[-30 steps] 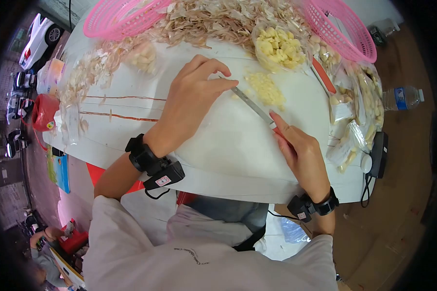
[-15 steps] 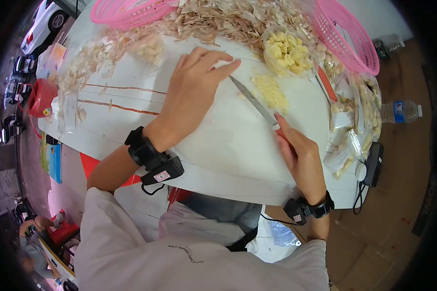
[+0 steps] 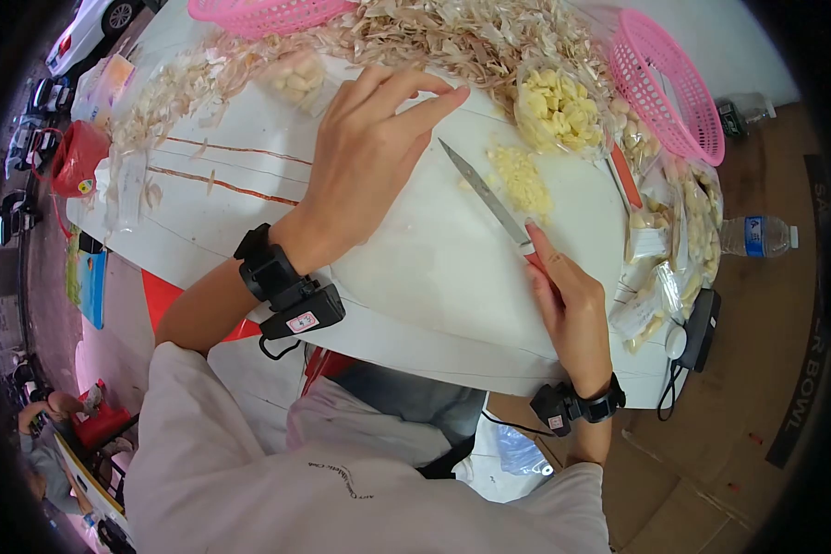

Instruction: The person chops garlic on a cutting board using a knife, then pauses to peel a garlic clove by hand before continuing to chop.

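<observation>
My right hand (image 3: 571,300) is closed round the red handle of a knife (image 3: 485,192), whose blade points up and left over the white surface (image 3: 415,286). Chopped pale yellow pieces (image 3: 522,180) lie beside the blade. My left hand (image 3: 369,157) is raised left of the knife tip, palm down. Its thumb and index fingertips come together; anything between them is too small to make out. A clear bag of peeled garlic cloves (image 3: 560,106) sits beyond the chopped pieces.
Dry garlic skins (image 3: 434,37) are heaped at the back, between two pink baskets (image 3: 669,88). On the right are a red-handled tool (image 3: 626,175), bagged cloves (image 3: 702,222), a water bottle (image 3: 757,236) and a black device (image 3: 702,331). A red bag (image 3: 80,159) is at left.
The view has shifted slightly. My left hand has moved a little up and away from the knife tip. My right hand still holds the knife in nearly the same pose.
</observation>
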{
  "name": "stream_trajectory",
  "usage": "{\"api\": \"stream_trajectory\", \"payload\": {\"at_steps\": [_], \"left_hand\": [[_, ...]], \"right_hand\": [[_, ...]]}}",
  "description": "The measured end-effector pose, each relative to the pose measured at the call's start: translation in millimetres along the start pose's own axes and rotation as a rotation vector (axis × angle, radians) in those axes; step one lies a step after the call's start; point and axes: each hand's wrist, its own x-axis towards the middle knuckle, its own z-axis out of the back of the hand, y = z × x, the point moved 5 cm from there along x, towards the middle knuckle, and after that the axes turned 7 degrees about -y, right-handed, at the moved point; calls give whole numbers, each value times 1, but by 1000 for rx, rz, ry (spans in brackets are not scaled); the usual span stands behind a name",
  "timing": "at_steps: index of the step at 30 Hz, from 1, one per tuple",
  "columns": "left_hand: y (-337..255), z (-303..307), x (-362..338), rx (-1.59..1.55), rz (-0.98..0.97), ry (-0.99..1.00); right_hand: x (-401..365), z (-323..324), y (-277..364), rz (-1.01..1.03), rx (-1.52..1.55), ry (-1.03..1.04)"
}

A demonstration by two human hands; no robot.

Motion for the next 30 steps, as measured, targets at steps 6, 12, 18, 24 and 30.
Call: {"api": "stream_trajectory", "payload": {"at_steps": [6, 12, 18, 24, 30], "left_hand": [[2, -4, -3, -15, 20, 41], [1, -3, -3, -18, 2, 40], [-1, -3, -3, -31, 4, 41], [1, -4, -4, -31, -4, 44], [-1, -2, -4, -41, -6, 40]], "right_hand": [[0, -1, 1, -7, -27, 6], [-1, -2, 2, 20, -96, 9], [-1, -4, 4, 22, -160, 47], [-1, -4, -2, -1, -78, 1], [0, -1, 1, 4, -12, -7]]}}
